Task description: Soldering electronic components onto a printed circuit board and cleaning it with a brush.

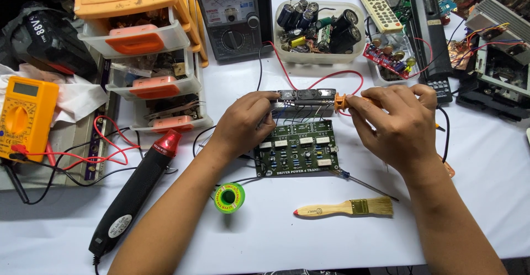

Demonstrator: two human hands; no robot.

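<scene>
A green circuit board (298, 148) lies in the middle of the white table, with thin leads running up to a row of black transistors (306, 94). My left hand (245, 125) pinches the left end of that row and rests on the board's upper left corner. My right hand (400, 123) grips a soldering iron with an orange collar (340, 102), its tip pointing left at the right end of the transistor row. A red wire (326, 79) loops behind the row.
Solder spool (229, 197), paint brush (345, 207) and screwdriver (361, 182) lie in front of the board. A black hot-air gun (138, 189) lies left. Orange parts drawers (143, 48), yellow multimeter (25, 117), analog meter (234, 15), capacitor tub (317, 29) and dismantled electronics (491, 59) ring the back.
</scene>
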